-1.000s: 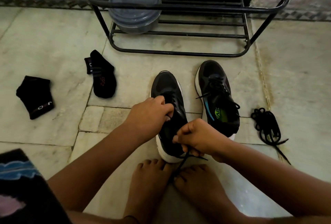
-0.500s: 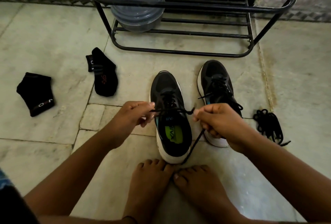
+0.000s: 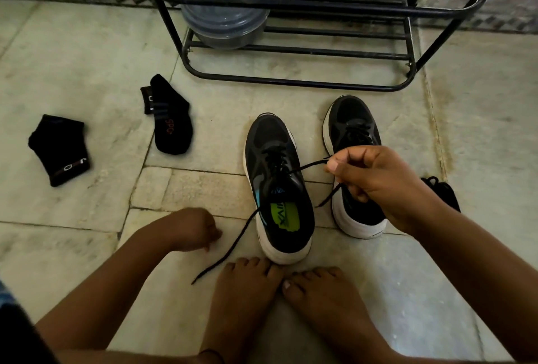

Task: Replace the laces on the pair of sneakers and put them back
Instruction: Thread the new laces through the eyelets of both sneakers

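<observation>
Two black sneakers [image 3: 279, 188] on the floor, two socks [image 3: 171, 119] at ten o'clock. Right hand [image 3: 375, 180] pinches one lace [image 3: 305, 167]; left hand [image 3: 195, 229], blurred, curls empty. Spare laces [image 3: 444, 191] half hidden.

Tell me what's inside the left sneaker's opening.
Inside the left sneaker a green-yellow insole label with dark lettering shows. The toe end is hidden under the tongue and lace, one end pinched by the right hand.

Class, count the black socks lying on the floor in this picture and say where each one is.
2. One sock lies far left; the other sock lies left of the sneakers, nearer the rack.
</observation>
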Available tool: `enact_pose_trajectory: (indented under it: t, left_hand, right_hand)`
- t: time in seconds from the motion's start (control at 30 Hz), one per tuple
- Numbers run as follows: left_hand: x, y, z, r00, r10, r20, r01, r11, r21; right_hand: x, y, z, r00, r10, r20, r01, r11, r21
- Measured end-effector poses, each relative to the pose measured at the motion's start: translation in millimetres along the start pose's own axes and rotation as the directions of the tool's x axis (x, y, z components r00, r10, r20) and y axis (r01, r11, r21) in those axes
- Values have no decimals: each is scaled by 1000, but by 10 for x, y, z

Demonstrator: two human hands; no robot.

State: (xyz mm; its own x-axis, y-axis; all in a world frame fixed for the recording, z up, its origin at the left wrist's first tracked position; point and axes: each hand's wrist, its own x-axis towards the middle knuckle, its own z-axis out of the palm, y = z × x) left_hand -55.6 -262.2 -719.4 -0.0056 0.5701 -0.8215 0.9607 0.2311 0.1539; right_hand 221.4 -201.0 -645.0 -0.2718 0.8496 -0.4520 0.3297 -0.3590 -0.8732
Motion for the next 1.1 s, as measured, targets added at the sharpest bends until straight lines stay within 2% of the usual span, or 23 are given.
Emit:
enact_pose_trajectory:
  t: [0.03, 0.07, 0.13, 0.17, 0.23, 0.33, 0.4, 0.47, 0.57, 0.67, 0.83, 0.97, 1.03, 1.1]
  left_hand:
    - [-14, 33, -48, 990, 25, -136, -24, 1000, 12]
    - [-45, 100, -102, 950, 73, -304, -74, 997, 10]
    - [-165, 345, -231, 756, 215, -619, -340, 936, -90]
    - [-256, 501, -313, 668, 266, -695, -496, 855, -150]
    - [-398, 761, -453, 576, 354, -737, -666, 726, -172]
    - [-433, 907, -534, 501, 535, -681, -710, 704, 31]
    - [-415, 890, -550, 522, 516, -679, -724, 690, -32]
    - [-391, 845, -550, 610, 401, -683, -721, 639, -268]
    - [-347, 792, -561, 752, 189, -632, -642, 426, -637]
    - [-285, 731, -569, 814, 25, -580, -562, 284, -777]
    - [-231, 699, -550, 842, -50, -537, -524, 163, -836]
    - [-191, 704, -546, 794, -134, -594, -577, 144, -804]
    - [-168, 717, -545, 746, -177, -642, -608, 212, -765]
    - [-138, 724, -543, 719, -204, -665, -610, 274, -743]
  right_hand:
    - [-3, 3, 10, 1000, -19, 7, 19, 1000, -10]
    - [-4, 6, 27, 999, -41, 18, 41, 999, -21]
    - [-9, -3, 69, 995, -85, 47, 86, 996, -32]
    - [-15, -15, 98, 992, -110, 68, 113, 993, -35]
    - [-35, -59, 143, 976, -191, 105, 199, 978, -67]
    - [-40, -124, 133, 940, -316, 126, 336, 920, -201]
    - [-25, -149, 68, 935, -341, 96, 354, 891, -284]
    - [-6, -144, 5, 946, -315, 75, 320, 870, -374]
    - [22, -58, -40, 968, -233, 97, 244, 761, -601]
    - [44, 14, -21, 976, -185, 116, 212, 681, -701]
    - [70, 99, 8, 976, -93, 199, 217, 564, -797]
    - [86, 88, 35, 963, -126, 240, 270, 494, -827]
    - [71, 61, 55, 962, -152, 229, 274, 561, -781]
    - [66, 47, 93, 979, -128, 161, 201, 755, -624]
